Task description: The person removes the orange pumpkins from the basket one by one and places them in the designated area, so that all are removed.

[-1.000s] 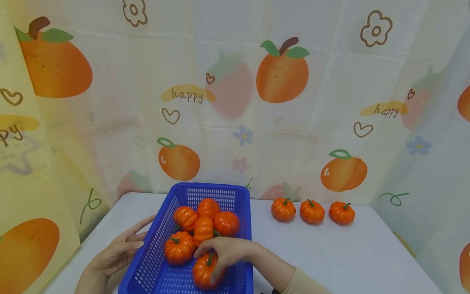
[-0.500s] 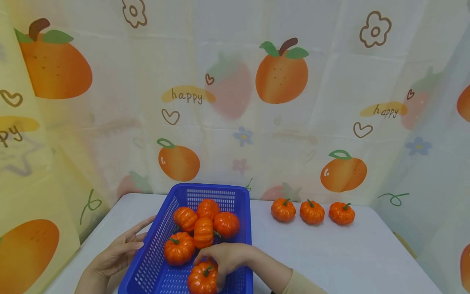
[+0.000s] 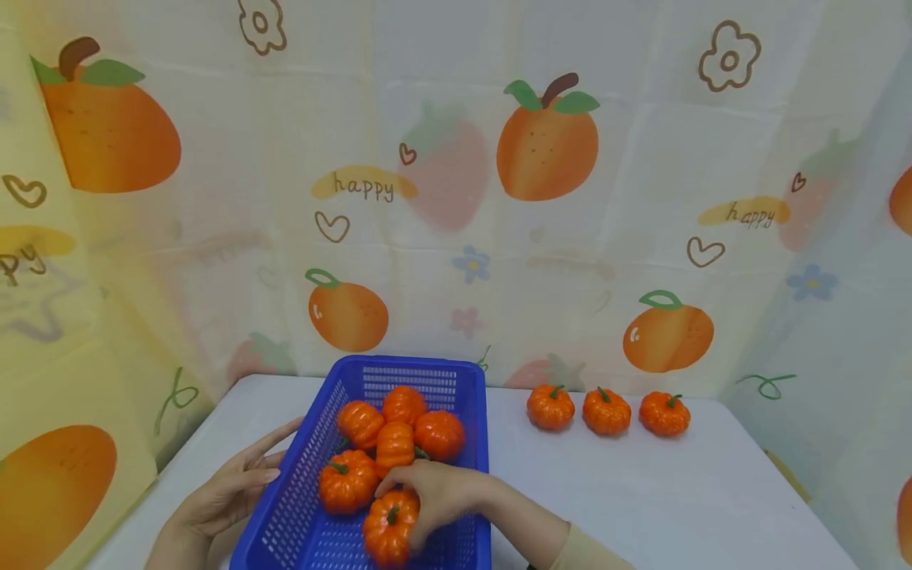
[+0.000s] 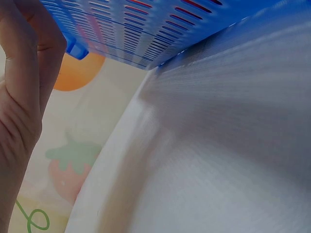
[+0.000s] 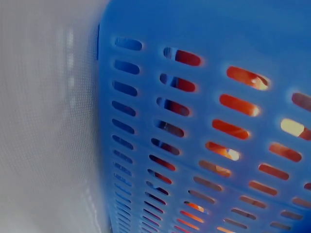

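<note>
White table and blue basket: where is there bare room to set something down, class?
Free: the table between basket, three-pumpkin row and right sleeve; a little basket floor left of the held pumpkin. Crowded: the basket's middle, with five clustered pumpkins and the right hand.

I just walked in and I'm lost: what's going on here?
A person's right grip holds an orange pumpkin inside a blue basket, where five other pumpkins lie. The left grip is beside the basket's left side. Three more pumpkins stand in a row on the white table, to the basket's right.
</note>
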`<act>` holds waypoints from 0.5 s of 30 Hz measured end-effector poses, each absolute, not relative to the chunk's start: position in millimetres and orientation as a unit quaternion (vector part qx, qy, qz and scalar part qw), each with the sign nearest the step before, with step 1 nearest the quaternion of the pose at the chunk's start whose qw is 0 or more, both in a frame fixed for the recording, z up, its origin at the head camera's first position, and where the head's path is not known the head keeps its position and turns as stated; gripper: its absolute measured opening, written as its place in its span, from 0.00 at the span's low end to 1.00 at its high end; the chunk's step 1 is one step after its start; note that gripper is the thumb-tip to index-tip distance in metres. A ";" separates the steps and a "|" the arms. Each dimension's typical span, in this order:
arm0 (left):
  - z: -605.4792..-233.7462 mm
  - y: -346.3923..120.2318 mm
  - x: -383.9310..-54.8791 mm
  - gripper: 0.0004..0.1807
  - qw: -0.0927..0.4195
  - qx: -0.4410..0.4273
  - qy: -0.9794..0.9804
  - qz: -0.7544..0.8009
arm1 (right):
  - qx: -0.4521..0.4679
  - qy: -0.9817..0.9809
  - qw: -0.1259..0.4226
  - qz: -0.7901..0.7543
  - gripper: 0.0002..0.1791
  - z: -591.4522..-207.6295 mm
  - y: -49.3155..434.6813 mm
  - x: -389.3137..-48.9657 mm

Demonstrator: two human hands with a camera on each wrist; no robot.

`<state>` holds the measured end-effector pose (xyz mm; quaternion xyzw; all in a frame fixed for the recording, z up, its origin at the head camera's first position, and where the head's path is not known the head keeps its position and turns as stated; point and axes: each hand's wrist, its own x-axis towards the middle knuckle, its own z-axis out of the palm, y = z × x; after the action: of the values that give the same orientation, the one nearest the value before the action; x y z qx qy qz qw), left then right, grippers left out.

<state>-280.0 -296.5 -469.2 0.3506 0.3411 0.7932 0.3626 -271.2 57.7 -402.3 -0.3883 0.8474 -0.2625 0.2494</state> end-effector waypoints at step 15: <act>-467.3 -297.4 -277.6 0.38 0.356 0.331 0.349 0.801 | -0.317 0.780 0.258 -0.473 0.37 -390.9 70.9 -278.0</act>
<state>-277.6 -297.4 -467.3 0.3309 0.3491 0.8011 0.3562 -278.0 70.9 -390.9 -0.3174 0.7802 -0.4733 0.2579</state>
